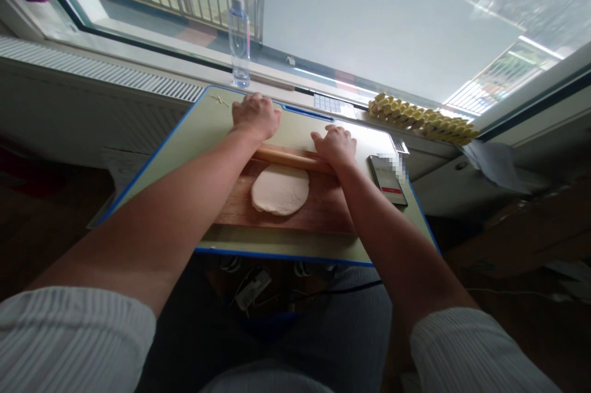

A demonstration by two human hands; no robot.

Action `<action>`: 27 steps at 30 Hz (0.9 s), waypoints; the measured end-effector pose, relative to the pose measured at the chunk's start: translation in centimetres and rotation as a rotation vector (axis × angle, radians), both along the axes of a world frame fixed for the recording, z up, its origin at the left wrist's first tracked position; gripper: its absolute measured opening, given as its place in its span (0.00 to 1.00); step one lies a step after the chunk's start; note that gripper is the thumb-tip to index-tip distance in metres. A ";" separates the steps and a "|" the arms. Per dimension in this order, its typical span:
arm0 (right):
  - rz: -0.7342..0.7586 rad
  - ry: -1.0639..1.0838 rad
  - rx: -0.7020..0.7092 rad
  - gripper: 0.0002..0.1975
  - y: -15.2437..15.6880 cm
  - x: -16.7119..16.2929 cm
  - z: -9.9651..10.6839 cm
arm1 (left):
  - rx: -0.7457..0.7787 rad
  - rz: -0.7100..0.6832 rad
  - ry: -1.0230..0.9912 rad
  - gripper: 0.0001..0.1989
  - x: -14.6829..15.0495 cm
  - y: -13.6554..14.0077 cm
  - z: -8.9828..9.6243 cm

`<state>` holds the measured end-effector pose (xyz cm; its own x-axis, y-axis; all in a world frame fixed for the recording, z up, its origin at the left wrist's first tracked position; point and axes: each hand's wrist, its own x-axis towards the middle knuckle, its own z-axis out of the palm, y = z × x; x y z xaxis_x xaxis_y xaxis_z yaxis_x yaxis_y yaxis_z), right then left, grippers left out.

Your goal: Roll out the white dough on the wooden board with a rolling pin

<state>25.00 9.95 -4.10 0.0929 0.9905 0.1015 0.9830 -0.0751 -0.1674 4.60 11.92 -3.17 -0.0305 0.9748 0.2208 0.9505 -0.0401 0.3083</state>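
Note:
A wooden rolling pin (295, 160) lies across a brown wooden board (323, 211), along the far edge of a flat round of pale dough (280, 190). My left hand (256, 117) is over the pin's left end, its fingers bent forward and down. Over the right end is my right hand (337, 145), fingers curled and the thumb side toward the middle. Both palms and the pin's ends under them are hidden from above. The dough's near edge is slightly uneven.
The board rests on a small pale table (184, 140) with blue edging. A phone (388, 180) lies at its right side. Beyond, by the window, stand a clear water bottle (239, 45) and yellow egg-carton-like trays (422, 119). A ribbed radiator (101, 66) is at left.

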 end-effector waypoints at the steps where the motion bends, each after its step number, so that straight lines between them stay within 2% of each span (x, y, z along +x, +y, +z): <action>1: 0.000 -0.003 0.008 0.28 -0.2 0.0 0.0 | 0.001 0.005 -0.005 0.29 0.0 -0.2 0.0; 8: 0.017 -0.009 0.055 0.27 -2.0 0.0 -0.1 | -0.046 0.022 -0.058 0.31 -0.2 -2.0 -0.1; 13: 0.056 -0.015 0.224 0.24 -3.9 -0.4 0.3 | 0.039 0.006 -0.037 0.28 -0.3 -3.8 0.0; 16: 0.075 -0.010 0.256 0.23 -4.7 -0.4 0.3 | 0.103 -0.008 -0.026 0.27 -0.4 -4.5 0.0; 20: 0.071 0.004 0.194 0.23 -5.4 -0.3 0.0 | 0.112 -0.043 0.000 0.24 -0.5 -5.4 -0.1; 27: 0.053 0.058 0.024 0.29 -7.1 -0.3 0.3 | 0.036 -0.062 0.068 0.26 -0.3 -7.1 0.2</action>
